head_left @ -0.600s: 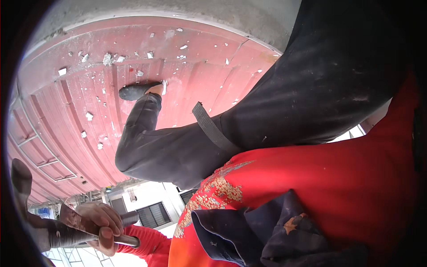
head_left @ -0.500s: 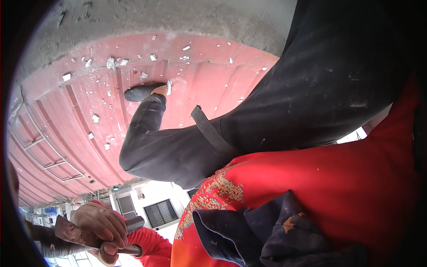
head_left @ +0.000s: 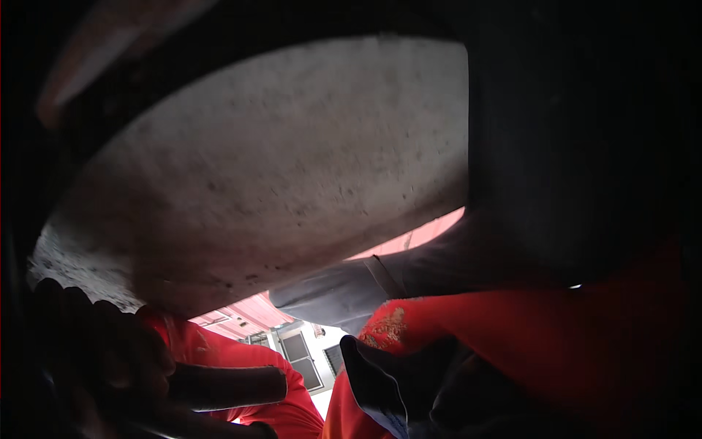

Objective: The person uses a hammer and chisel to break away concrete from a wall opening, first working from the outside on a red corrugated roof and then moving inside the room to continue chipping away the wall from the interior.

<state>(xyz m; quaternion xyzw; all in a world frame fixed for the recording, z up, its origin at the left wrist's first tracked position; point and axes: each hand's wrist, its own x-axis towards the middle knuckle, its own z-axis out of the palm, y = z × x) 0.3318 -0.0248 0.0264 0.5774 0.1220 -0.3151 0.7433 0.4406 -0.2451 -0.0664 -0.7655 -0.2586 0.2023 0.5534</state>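
Deep shadow covers the lower left, where my left hand point(head_left: 110, 347) is closed, its fingers wrapped round something. A dark bar-shaped tool point(head_left: 227, 388) sticks out from this hand, its blunt end toward the right. Its kind is too dark to tell. Under it, the dark end of another rod-like thing point(head_left: 256, 429) shows. A red sleeve point(head_left: 234, 358) lies beside the bar. Just above the knuckles is a rough grey concrete surface point(head_left: 292, 139), very close and filling the upper middle; whether the hand touches it I cannot tell. My right hand is not in view.
Black-trousered legs point(head_left: 329, 289) and red clothing point(head_left: 446, 314) fill the right side, with a dark cloth point(head_left: 380, 380) hanging below. Red ribbed metal sheeting point(head_left: 256, 314) and a white building point(head_left: 296, 351) with windows show through the gap. A blurred reddish shape point(head_left: 110, 51) crosses the upper left.
The view has dropped close to the concrete, which now hides most of the red sheeting, white rubble and the shoe. The hand holding the tool has gone into shadow.
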